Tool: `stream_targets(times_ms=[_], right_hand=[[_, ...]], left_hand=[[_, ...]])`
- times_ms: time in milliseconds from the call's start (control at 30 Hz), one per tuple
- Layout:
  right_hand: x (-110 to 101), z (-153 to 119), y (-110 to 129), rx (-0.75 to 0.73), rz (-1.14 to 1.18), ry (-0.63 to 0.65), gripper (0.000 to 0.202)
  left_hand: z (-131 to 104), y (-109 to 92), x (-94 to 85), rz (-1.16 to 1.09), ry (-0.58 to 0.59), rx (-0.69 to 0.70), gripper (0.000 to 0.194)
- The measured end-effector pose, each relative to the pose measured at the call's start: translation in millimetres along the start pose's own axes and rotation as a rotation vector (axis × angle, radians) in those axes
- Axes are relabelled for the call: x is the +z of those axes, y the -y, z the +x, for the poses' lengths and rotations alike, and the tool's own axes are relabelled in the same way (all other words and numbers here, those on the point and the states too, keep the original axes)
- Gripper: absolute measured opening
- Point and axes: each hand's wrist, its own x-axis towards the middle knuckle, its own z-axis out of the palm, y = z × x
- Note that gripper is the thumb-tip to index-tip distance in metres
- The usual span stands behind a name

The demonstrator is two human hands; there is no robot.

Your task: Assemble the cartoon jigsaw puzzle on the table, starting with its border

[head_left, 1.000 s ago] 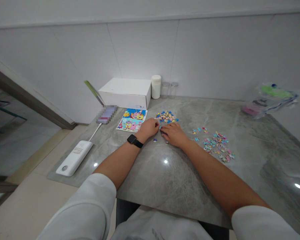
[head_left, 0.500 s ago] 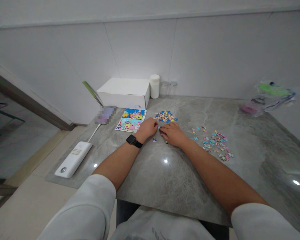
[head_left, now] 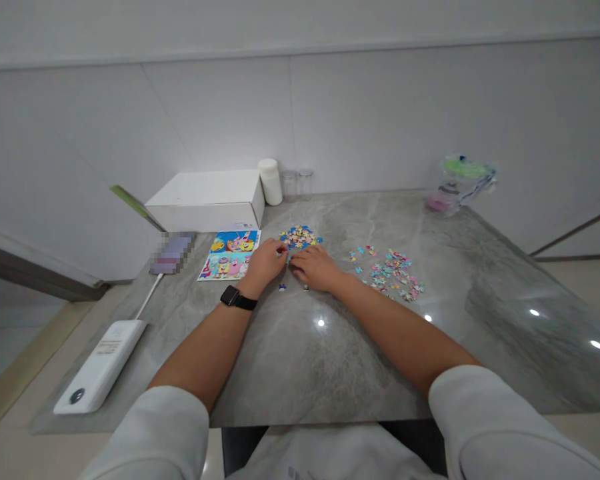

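Observation:
My left hand (head_left: 269,261), below a black watch strap, has its fingers curled together at the near edge of a mixed puzzle pile (head_left: 301,236). Whatever those fingers pinch is too small to make out. Close beside it, my right hand (head_left: 316,267) rests low over the table with fingers bent, its fingertips near a small blue piece. Two loose pieces (head_left: 282,287) lie just in front of the hands. A larger scatter of pink and teal pieces (head_left: 391,273) spreads to the right. The picture sheet (head_left: 231,255) lies flat left of my left hand.
A white box (head_left: 205,200), a white bottle (head_left: 271,181) and two clear jars (head_left: 297,183) stand along the wall. At the left are a blurred-out phone (head_left: 173,253) and a white power bank (head_left: 101,365) joined by a cable. A plastic bag (head_left: 460,185) sits back right.
The camera view has turned to the right, so the table things appear further left. Both hands stay close together by the pile, with little visible change in their pose.

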Motion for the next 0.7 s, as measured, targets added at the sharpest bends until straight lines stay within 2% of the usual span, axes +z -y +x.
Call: stream_targets(times_ms=[133,233,367,533,633,700], right_hand=[[-14,-1,-1,0.043,0.01,-0.048,0.036],[-33,-3,-6,0.095,0.026,-0.082,0.037],[-72,-15,-26,0.189,0.062,-0.182,0.036],[-128,-47,-63,0.342,0.093,-0.457,0.034],[-145,-68,-86,0.444,0.09,-0.546,0.033],[-143,-83,-104,0.509,0.077,-0.543,0.031]], left_hand=[[-1,-5,-3.4,-0.1,-0.123,0.047,0.014],[-3,-13,-9.1,-0.142,-0.145,0.088,0.014],[-5,-28,-21.0,-0.156,-0.091,0.158,0.013],[-10,-49,-31.1,-0.197,-0.033,0.284,0.014],[-20,-67,-30.6,-0.188,0.083,0.417,0.019],[-30,-83,-27.6,-0.185,0.192,0.538,0.022]])
